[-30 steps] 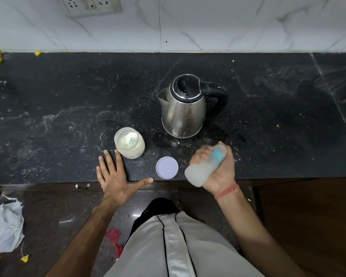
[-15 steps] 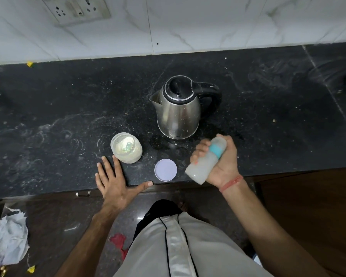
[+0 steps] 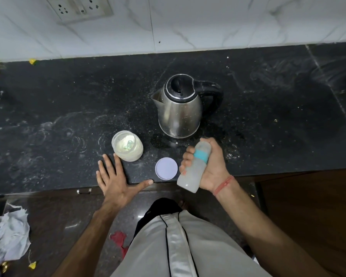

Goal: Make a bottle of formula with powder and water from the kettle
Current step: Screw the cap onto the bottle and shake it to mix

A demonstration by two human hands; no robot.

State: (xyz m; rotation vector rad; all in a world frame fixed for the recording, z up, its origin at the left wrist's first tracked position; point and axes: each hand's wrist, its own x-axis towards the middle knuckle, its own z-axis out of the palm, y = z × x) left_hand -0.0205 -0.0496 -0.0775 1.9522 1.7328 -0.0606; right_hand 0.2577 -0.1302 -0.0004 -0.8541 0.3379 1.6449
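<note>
Bottle [image 3: 192, 170]: tilted, milky, gripped in right hand [image 3: 212, 166]
Left hand [image 3: 116, 178]: flat, fingers spread, on tabletop [image 3: 48, 126] edge
Kettle [image 3: 180, 110]: 12 o'clock of bottle
Jar [image 3: 127, 145]: open, lid [image 3: 166, 168] at 4 o'clock

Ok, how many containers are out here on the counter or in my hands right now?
3. The kettle stands at the back, the open powder jar sits by your left hand, and the bottle is in your right hand.
</note>
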